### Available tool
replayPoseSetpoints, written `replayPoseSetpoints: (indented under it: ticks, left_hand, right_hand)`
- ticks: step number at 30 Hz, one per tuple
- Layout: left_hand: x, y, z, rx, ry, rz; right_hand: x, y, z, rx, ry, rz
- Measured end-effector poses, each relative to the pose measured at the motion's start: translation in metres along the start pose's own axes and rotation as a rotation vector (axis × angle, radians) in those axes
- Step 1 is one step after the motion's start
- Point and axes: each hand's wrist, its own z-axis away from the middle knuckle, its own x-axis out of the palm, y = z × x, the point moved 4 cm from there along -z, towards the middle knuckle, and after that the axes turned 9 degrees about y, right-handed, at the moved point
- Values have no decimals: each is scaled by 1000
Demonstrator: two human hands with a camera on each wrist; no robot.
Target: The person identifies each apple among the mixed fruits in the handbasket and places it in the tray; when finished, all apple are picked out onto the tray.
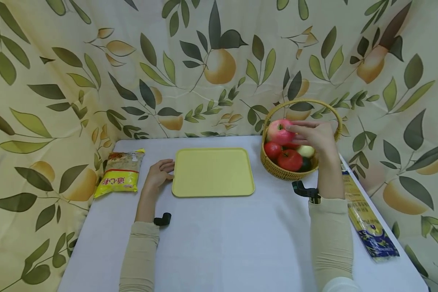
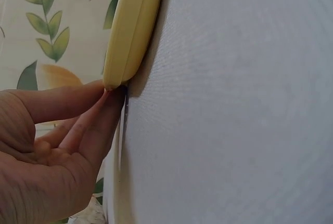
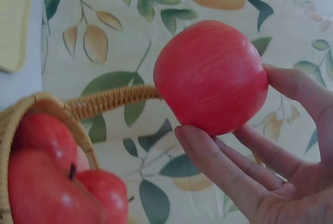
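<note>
My right hand (image 1: 312, 136) holds a pink-red apple (image 3: 210, 78) between thumb and fingertips. In the head view this apple overlaps the upper part of a wicker basket (image 1: 285, 174); the right wrist view shows it apart from the fruit there. Inside the basket lie red apples (image 1: 290, 160) and a pale yellow-green fruit (image 1: 305, 151), with a dark one (image 1: 306, 164) partly hidden. My left hand (image 1: 159, 173) rests beside a yellow tray (image 1: 213, 172), thumb and fingertips touching its left edge. The left wrist view shows the fingers at the tray's rim (image 2: 130, 37), extended with little curl.
A yellow-and-clear food bag (image 1: 120, 172) lies at the table's left. Along the right edge is a long gold-and-blue packet (image 1: 370, 221), partly behind my right arm. The arched basket handle (image 1: 303, 100) rises near my right hand. Patterned curtain (image 1: 219, 105) borders the white table (image 1: 233, 239).
</note>
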Motion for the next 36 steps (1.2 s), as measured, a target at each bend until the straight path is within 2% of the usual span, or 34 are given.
replayPoseSetpoints:
  ticks: [11, 18, 23, 32, 36]
  left_hand:
    - [1, 1, 0, 17, 35, -7]
    - [1, 2, 1, 32, 46, -12]
    - [0, 3, 1, 35, 49, -29]
    - [1, 3, 0, -2, 52, -31]
    - [1, 5, 1, 5, 57, -34]
  right_hand:
    - [47, 1, 0, 45, -21, -67]
    - [74, 3, -2, 83, -97, -166]
    - [92, 6, -5, 82, -134, -207]
    - [123, 18, -7, 151, -192, -322]
    - [136, 22, -8, 158, -220, -372]
